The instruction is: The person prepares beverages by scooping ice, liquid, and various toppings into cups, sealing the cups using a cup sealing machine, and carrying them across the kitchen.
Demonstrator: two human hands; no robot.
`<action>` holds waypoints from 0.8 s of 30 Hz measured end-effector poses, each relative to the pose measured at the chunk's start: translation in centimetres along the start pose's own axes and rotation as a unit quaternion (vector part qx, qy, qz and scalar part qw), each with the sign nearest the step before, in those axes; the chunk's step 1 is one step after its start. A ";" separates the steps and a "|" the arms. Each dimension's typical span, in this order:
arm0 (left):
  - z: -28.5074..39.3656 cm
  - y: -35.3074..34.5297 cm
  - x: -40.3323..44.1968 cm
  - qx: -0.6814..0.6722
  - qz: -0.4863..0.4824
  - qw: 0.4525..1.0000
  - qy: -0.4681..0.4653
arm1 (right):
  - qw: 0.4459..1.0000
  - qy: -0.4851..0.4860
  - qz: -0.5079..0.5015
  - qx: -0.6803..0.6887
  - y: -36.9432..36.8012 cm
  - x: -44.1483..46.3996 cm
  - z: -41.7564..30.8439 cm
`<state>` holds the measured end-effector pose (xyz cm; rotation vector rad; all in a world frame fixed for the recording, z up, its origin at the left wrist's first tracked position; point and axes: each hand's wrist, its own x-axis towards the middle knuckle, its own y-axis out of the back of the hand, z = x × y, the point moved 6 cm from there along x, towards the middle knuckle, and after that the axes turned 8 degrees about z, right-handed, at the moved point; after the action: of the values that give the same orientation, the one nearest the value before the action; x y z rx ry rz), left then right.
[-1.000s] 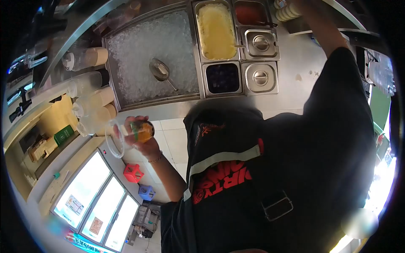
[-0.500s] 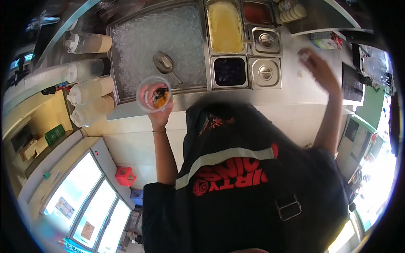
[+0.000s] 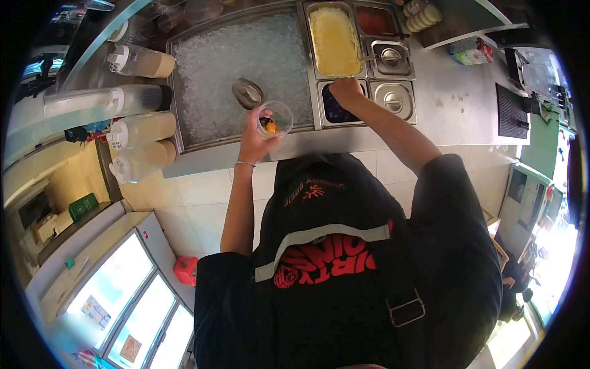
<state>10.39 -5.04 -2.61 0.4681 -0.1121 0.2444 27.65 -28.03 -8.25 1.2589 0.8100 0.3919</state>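
Note:
My left hand [image 3: 253, 142] is wrapped round a clear plastic cup [image 3: 284, 117] at the front edge of the ice bin [image 3: 215, 74]. Dark and orange pieces lie in the bottom of the cup. My right hand [image 3: 347, 92] is closed at the back of the metal pan of dark purple-black contents [image 3: 335, 109]. Its fingertips are hidden, so whatever they grip cannot be made out. A metal scoop [image 3: 247, 93] rests on the ice just behind the cup.
A pan of yellow food [image 3: 335, 43] and a red-filled pan [image 3: 375, 21] stand behind, beside two lidded pans [image 3: 393, 101]. Several pump-less plastic bottles [image 3: 142, 130] line the left side. A black mat [image 3: 512, 111] lies at the right end of the steel counter [image 3: 455, 123].
My right hand has come left from over the counter to the dark pan, its fingers now closed. My left hand has shifted right with the cup.

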 end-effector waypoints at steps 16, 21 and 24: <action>-4.2 -5.2 1.6 0.127 -0.065 0.990 0.026 | 0.974 -0.173 0.037 0.143 2.4 -7.9 3.3; -2.9 -7.5 2.3 0.116 -0.091 0.988 -0.038 | 0.903 -0.193 0.147 0.353 5.6 -13.3 1.8; -0.5 -9.5 3.4 0.050 -0.098 0.990 -0.085 | 0.872 -0.151 0.188 0.426 8.0 -14.7 0.1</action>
<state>16.11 -12.33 -6.65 0.5948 -0.2201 0.0162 19.17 -35.64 4.09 2.2625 0.4536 0.1183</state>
